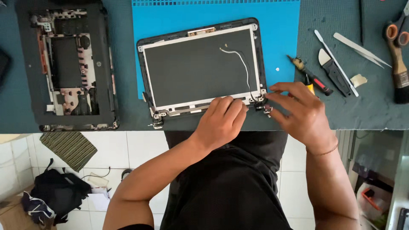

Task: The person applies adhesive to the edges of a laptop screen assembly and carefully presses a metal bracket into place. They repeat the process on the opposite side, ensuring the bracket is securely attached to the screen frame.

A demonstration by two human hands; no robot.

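A laptop screen assembly point(200, 68) lies face up on a blue mat point(170, 21), its dark panel in a black frame, with a thin white cable point(242, 61) trailing across it. My left hand point(222, 121) rests knuckles up on the bottom edge of the frame, fingers pressing near the lower right. My right hand point(298, 108) sits at the lower right hinge point(263, 107), fingertips pinching at the corner. A yellow-tipped screwdriver point(310, 85) pokes out from behind my right hand; whether the hand holds it is unclear.
A stripped black laptop base point(68, 64) lies at the left of the dark green table point(362, 110). At the right lie a red-black screwdriver point(313, 76), a pry tool point(334, 72), tweezers point(362, 50), a spudger point(336, 63) and a brush point(398, 64). Bags sit on the tiled floor point(128, 149) below.
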